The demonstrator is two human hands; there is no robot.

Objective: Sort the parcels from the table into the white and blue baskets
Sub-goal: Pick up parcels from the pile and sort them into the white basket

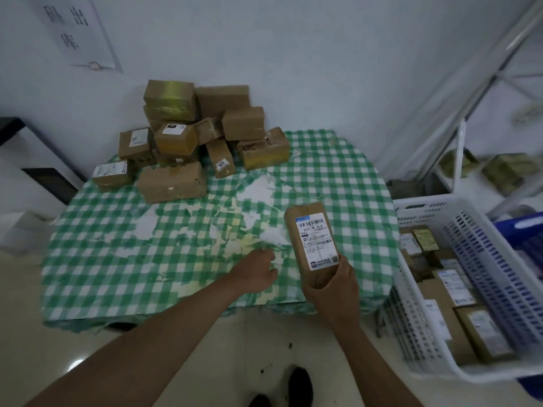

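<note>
Parcels are the job here, and one brown parcel [313,239] is up off the bench, held at its near end by the right hand [332,284] with the fingers wrapped around it and its printed label facing up toward the camera, as if being read. It hangs over the near right part of the bench [117,254], which wears a worn green-and-white checked cloth. The left hand [255,273] rests on the cloth just beside the held parcel, loosely curled and holding nothing. Farther out, a heap of parcels [191,136] is stacked against the wall at the far left of the bench, a dozen or so by the look of it, some taped and some labelled. To the right, beside the bench, stands the white basket [470,236], already carrying a good layer of boxes in its bottom. Behind it only an edge of the blue basket [517,227] shows, and its contents cannot be made out. Judging from this, the sorting is well under way but not near finished: one parcel is in hand awaiting its basket, and the whole heap at the back is left to go.
</note>
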